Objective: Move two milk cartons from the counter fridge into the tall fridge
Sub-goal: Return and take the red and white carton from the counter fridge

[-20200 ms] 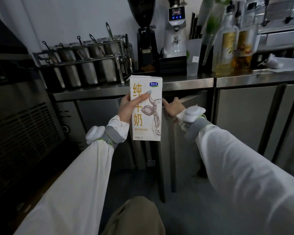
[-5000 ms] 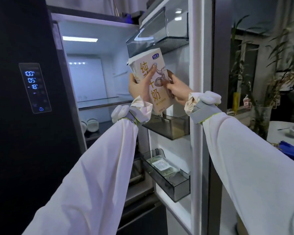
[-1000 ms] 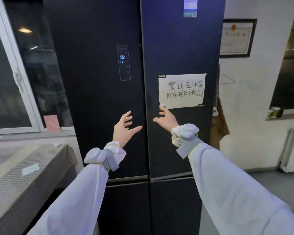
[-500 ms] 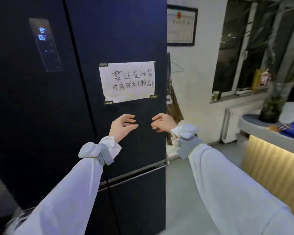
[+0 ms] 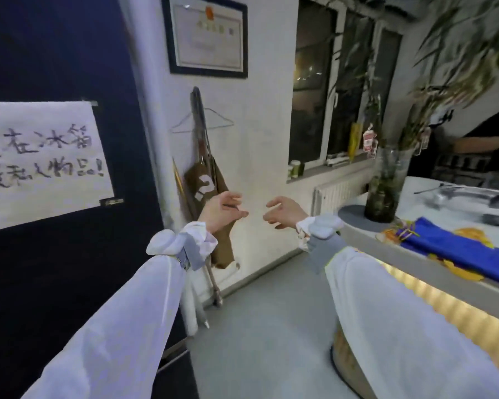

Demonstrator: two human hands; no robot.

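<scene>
Head view is filled at nine o'clock by the closed dark door of the tall fridge (image 5: 55, 269), on which a white handwritten paper notice (image 5: 41, 162) is taped. No milk carton is seen anywhere in this view, and the counter fridge is not seen either. Both hands are raised at the centre of the picture, in front of the white wall, and nothing is held by either. The left hand (image 5: 221, 211) is seen with its fingers loosely spread and slightly curled, pointing toward three o'clock; the right hand (image 5: 283, 213) is seen just beside it, apart from it, with fingers relaxed and curled toward nine o'clock. White sleeves gathered at the wrists are worn on both arms. Behind the left hand a brown apron (image 5: 211, 197) is hung on the wall, with a wire hanger (image 5: 213, 122) above it. A framed certificate (image 5: 208, 36) is mounted at twelve o'clock, and a dark window (image 5: 329, 90) is seen at one o'clock, with a radiator (image 5: 332, 194) below it. At three o'clock a counter (image 5: 415, 254) is seen, on which a glass vase (image 5: 389, 182) of leafy stems and a blue cloth (image 5: 455, 249) are placed. Another person's arm (image 5: 478, 145) is partly seen at the right edge, blurred.
</scene>
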